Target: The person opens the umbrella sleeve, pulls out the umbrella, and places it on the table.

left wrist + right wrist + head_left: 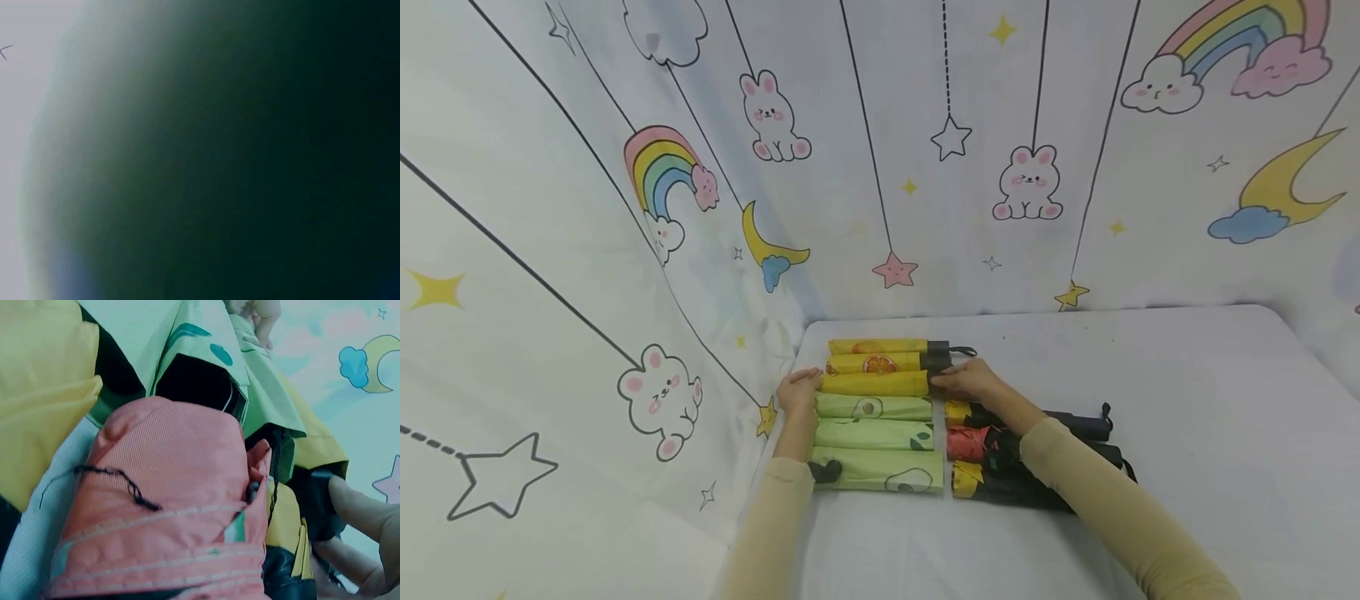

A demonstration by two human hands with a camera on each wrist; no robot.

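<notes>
Three yellow folded umbrellas lie side by side at the back of the table, one with an orange-slice print (880,364). My right hand (973,382) pinches the black handle (317,503) of the nearest yellow umbrella (876,384), thumb on one side and fingers on the other in the right wrist view. At that umbrella's other end, my left hand (800,392) rests against the tip with its fingers extended. Just in front are three light green umbrellas with avocado prints (880,469). The left wrist view is mostly a dark blur and does not show the hand.
Under and beside my right forearm lie dark folded umbrellas: one with a red end (966,444), two with yellow ends (966,481). The white table (1210,417) extends to the right. A patterned white cloth (850,208) hangs behind and to the left.
</notes>
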